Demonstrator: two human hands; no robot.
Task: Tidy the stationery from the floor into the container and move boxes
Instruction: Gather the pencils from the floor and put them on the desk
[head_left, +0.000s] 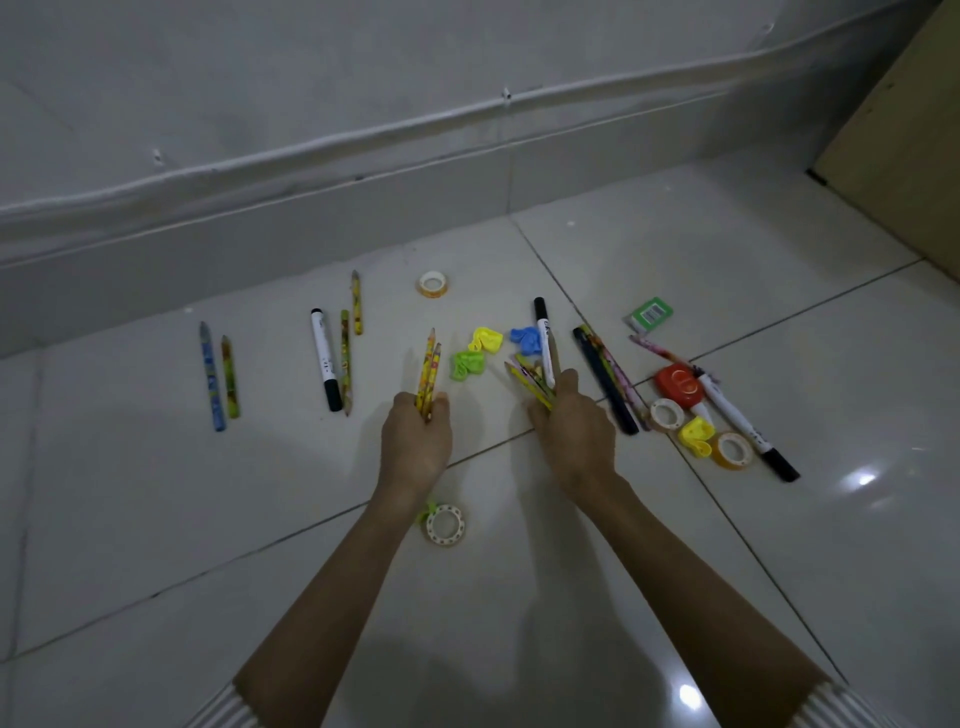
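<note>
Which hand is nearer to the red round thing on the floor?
Right. The right hand, holding pencils, is just left of the red round thing; the left hand is much farther left.

Patterned pencils (212, 376), black-capped markers (325, 359) and tape rolls (432, 294) lie scattered on the floor (727, 249)

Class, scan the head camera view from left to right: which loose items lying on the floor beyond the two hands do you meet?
blue pencil → white marker → far tape roll → blue plastic piece → green eraser
</note>
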